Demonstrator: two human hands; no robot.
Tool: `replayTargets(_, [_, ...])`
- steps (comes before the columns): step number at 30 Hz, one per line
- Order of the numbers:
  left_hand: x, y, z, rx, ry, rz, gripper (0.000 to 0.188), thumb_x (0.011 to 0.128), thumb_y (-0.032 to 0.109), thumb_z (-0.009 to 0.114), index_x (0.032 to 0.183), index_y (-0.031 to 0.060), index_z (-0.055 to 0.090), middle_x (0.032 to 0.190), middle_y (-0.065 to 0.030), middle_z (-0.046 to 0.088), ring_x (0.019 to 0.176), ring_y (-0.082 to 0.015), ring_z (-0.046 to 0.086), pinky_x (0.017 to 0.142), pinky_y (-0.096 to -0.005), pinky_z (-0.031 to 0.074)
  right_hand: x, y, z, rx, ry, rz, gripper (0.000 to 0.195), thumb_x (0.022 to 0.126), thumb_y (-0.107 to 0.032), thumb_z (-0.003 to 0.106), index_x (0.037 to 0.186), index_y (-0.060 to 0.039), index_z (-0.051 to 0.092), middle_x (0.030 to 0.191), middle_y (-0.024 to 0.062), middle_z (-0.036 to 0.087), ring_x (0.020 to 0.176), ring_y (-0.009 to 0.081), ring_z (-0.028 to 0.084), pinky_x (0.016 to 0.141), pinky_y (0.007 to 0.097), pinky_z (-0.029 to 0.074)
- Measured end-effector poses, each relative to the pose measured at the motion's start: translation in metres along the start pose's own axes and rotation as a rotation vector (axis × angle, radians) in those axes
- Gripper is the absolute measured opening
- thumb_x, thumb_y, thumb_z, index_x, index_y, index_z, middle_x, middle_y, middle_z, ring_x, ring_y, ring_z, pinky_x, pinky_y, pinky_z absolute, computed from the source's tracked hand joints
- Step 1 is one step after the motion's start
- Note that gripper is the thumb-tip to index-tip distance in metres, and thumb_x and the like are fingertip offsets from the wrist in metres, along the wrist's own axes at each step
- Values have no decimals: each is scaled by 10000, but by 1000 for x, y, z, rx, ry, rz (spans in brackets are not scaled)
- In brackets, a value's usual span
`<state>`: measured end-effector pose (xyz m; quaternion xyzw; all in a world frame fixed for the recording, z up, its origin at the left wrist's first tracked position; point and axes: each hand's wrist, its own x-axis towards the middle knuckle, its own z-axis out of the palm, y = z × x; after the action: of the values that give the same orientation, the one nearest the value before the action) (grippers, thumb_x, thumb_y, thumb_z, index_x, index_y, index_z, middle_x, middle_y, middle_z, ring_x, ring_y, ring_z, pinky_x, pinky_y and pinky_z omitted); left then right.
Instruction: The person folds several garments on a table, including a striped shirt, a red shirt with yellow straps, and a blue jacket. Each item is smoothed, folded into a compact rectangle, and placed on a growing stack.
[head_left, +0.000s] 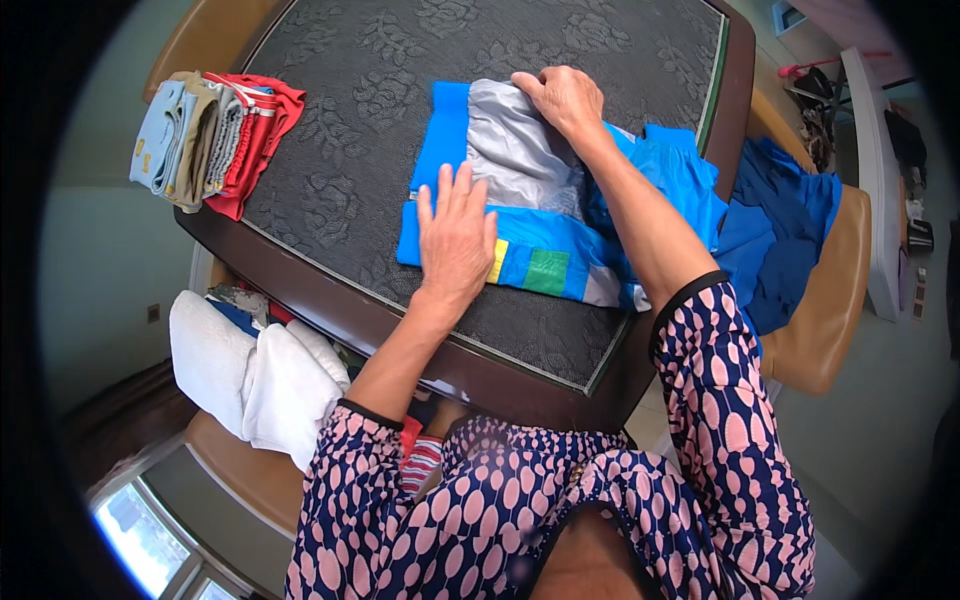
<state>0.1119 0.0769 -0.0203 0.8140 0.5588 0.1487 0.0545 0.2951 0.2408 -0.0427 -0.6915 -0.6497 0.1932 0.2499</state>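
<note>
A blue jacket (551, 225) with a grey lining panel, a zip and yellow and green patches lies partly folded on the dark table cover. My left hand (457, 232) rests flat over its near left part, fingers spread a little and holding nothing. At the jacket's far edge, my right hand (566, 97) presses on the grey panel with the thumb pointing left. Its other fingers curl down out of sight, so whether they pinch the fabric cannot be seen. To the right of my right forearm, a bunched blue sleeve with a ribbed cuff (670, 136) reaches the table edge.
Folded clothes (202, 135) stand in a stack at the table's left edge. Dark blue garments (780, 225) drape over a tan chair (832, 300) on the right. White towels (255, 367) lie on another chair (240, 465) at lower left. The wooden table rim (315, 292) borders the patterned cover (352, 135).
</note>
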Motion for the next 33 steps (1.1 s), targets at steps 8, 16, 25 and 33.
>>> replayTargets(8, [36, 3, 20, 89, 10, 14, 499, 924, 294, 549, 1365, 79, 462, 1448, -160, 407, 1367, -367, 340, 1064, -549, 273, 2, -16, 11, 103, 35, -135, 276, 765, -348, 673, 779, -75, 705, 798, 154, 687, 827, 370, 655, 722, 469, 511])
replayTargets(16, [38, 7, 18, 65, 26, -10, 467, 894, 266, 559, 1318, 77, 510, 1439, -161, 417, 1356, -386, 332, 1062, -565, 249, -35, -37, -11, 285, 399, -616, 73, 797, -124, 669, 771, -77, 620, 795, 79, 596, 749, 289, 611, 629, 408, 496])
replayTargets(25, [38, -5, 26, -176, 174, -68, 252, 811, 142, 585, 1029, 20, 609, 1049, -161, 611, 1095, -345, 534, 1016, -510, 342, -115, -19, -17, 163, 251, -631, 161, 738, -79, 670, 893, -64, 628, 939, 75, 628, 859, 265, 603, 707, 374, 472])
replayTargets(33, [37, -14, 25, -918, 571, -373, 337, 918, 125, 620, 1185, -41, 499, 1039, -91, 590, 895, -154, 586, 777, -289, 501, -145, -14, 6, 103, 261, -573, 214, 746, -58, 616, 957, -21, 628, 1046, 120, 635, 991, 270, 607, 810, 398, 460])
